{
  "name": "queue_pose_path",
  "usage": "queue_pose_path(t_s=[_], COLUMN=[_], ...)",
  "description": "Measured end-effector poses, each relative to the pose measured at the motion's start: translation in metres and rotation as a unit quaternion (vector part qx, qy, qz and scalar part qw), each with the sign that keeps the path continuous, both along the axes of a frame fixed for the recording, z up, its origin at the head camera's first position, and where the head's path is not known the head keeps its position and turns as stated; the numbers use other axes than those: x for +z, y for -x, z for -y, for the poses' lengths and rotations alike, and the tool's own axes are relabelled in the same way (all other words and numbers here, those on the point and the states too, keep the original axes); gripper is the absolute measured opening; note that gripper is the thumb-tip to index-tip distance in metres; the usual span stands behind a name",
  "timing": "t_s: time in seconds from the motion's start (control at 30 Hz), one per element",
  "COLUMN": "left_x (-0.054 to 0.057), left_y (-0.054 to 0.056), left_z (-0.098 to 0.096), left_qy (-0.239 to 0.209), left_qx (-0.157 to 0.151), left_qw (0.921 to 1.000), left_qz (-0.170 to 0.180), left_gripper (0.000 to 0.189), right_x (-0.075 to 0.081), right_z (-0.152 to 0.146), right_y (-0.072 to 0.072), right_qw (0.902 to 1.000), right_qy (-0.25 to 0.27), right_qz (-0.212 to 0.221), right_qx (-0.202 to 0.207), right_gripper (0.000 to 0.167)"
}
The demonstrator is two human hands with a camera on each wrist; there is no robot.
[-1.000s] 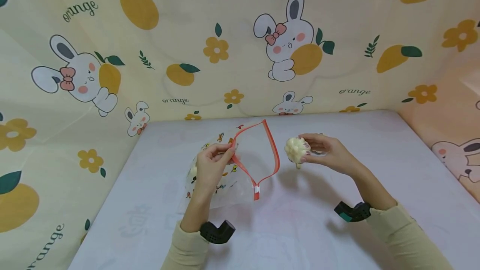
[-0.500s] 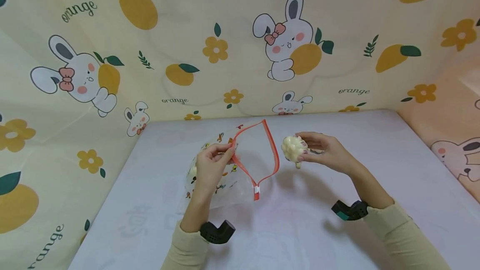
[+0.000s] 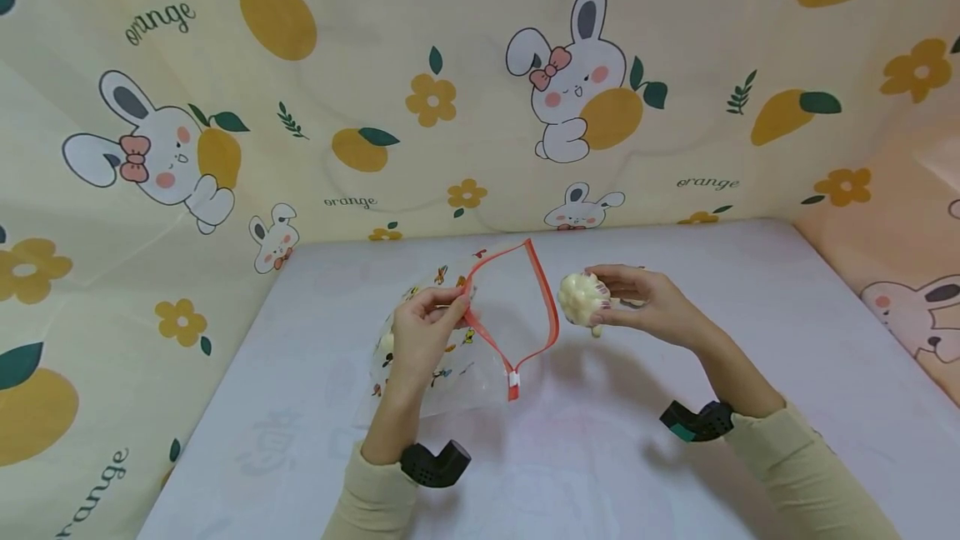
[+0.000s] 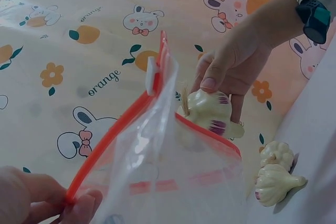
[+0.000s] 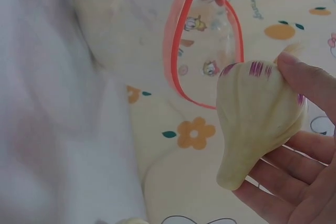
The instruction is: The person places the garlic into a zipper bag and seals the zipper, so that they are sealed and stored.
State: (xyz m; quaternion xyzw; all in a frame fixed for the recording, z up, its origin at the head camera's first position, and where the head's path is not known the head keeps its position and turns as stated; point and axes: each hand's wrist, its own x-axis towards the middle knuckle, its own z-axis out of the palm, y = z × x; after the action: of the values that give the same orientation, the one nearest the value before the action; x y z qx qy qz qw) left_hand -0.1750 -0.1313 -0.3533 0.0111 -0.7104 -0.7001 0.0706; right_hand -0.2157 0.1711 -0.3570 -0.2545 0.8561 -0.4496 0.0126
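Note:
My left hand pinches the red rim of a clear zip bag printed with small cartoon figures. The bag's mouth gapes toward the right, its white slider at the near corner. Inside, a pale lump shows through the plastic, partly hidden by the hand. Just right of the mouth, my right hand holds a cream garlic bulb with purple streaks by thumb and fingers, above the table. In the right wrist view the held bulb overlaps the red rim, its stem pointing down.
Two more garlic bulbs lie close together on the white-covered table, mostly hidden behind the right hand in the head view. A patterned cloth wall with rabbits and oranges rises behind the table and along its sides.
My right hand has moved slightly left with the garlic bulb, bringing it closer to the bag's mouth. The left hand and bag have stayed in place.

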Motion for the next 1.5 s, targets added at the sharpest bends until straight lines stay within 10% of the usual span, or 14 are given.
queue_pose_path(t_s=[1.5], left_x=[-0.002], left_y=[0.002], left_z=[0.000], left_qy=[0.002], left_qx=[-0.008], left_qw=[1.0000], left_qz=[-0.005], left_gripper=[0.019], right_x=[0.003], right_z=[0.017], right_y=[-0.004], right_qw=[0.9986], right_qy=[0.013], right_qz=[-0.038], right_qx=[0.035], right_gripper=[0.058])
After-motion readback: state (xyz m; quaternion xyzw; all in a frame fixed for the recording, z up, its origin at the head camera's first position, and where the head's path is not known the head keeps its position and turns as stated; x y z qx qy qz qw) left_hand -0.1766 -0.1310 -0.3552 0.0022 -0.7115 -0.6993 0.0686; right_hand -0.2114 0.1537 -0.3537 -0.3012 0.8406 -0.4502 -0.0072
